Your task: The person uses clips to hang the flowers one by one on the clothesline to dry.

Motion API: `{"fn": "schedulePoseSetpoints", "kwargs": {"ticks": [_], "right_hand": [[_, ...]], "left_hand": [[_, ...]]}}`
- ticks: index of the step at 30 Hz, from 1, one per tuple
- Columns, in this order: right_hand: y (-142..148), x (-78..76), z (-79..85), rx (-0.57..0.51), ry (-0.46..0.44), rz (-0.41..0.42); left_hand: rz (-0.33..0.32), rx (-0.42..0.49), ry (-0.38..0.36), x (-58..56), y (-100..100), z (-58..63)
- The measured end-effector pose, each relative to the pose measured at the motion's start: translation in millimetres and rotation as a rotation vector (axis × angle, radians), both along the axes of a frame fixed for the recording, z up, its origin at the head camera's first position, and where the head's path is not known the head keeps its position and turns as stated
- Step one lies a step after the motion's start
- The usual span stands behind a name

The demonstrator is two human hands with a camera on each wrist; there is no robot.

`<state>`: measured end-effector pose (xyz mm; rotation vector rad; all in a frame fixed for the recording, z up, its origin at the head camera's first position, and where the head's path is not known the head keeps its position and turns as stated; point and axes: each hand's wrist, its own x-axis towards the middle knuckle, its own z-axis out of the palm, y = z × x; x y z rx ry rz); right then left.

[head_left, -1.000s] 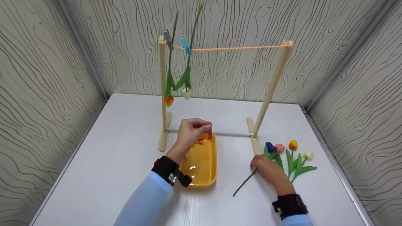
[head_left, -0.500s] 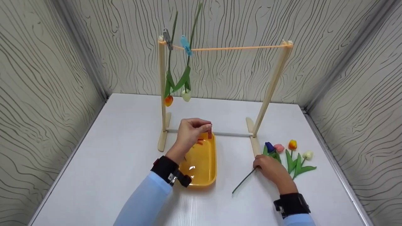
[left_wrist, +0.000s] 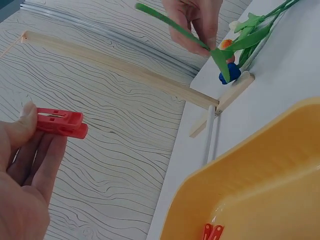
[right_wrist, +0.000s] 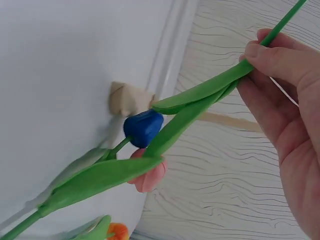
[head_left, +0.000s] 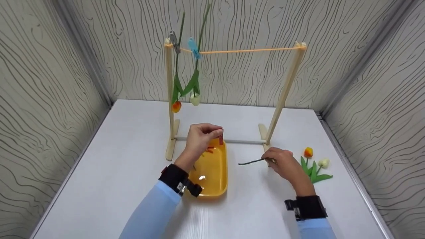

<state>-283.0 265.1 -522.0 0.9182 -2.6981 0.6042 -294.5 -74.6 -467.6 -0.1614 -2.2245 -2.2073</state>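
My left hand pinches a red clothespin between thumb and fingers, above the far end of a yellow tub. To the right, my right hand grips an artificial tulip by its green stem, lifted off the table with the bare end pointing left. The right wrist view has its leaves hanging toward a blue bloom and a pink bloom; I cannot tell which bloom belongs to it. Red clothespins lie inside the tub.
Behind the tub stands a wooden frame with an orange string. A grey clothespin and a blue clothespin hold an orange tulip and a white tulip upside down. More tulips lie at right.
My right hand has risen and moved toward the frame, lifting the tulip; its stem has swung from slanting to nearly level. The left hand with the clothespin stays almost still.
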Motion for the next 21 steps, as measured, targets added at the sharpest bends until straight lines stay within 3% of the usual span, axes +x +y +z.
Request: {"fn": "schedulePoseSetpoints", "kwargs": {"ticks": [8,21], "right_hand": [[-26,-6.5,22.2,-0.2,-0.051,0.038],[-85,-31.4,70.4,-0.657,-0.147,-0.12]], "left_hand": [[0.046,-0.023,0.026,0.1,1,11.0],[0.09,-0.028,0.166,-10.3,1,52.2]]}}
